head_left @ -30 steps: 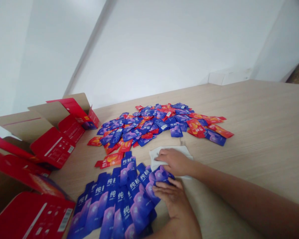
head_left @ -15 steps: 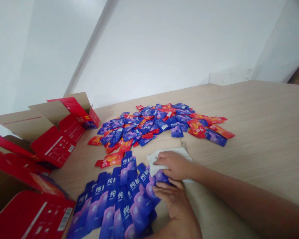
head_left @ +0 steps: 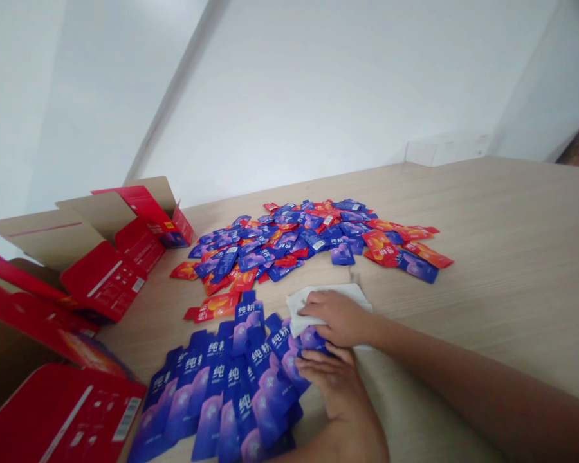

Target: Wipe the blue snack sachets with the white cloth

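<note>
My right hand (head_left: 341,317) is closed on a white cloth (head_left: 330,296), fingers bent over it, and presses it against a blue-purple sachet (head_left: 313,339) on the table. Just below, my left hand (head_left: 329,378) grips the near end of that same sachet, its lower part hidden under the fingers. Left of both hands lies a spread of overlapping blue sachets (head_left: 231,386) with white lettering, face up and roughly lined up. One blue sachet (head_left: 248,321) sticks out at the top of this spread.
Behind the hands, a loose heap of blue and red-orange sachets (head_left: 289,241) covers the table (head_left: 502,257). Open red cardboard boxes (head_left: 101,283) stand along the left, the nearest box (head_left: 72,418) beside the blue spread. A low white object (head_left: 444,151) sits against the back wall.
</note>
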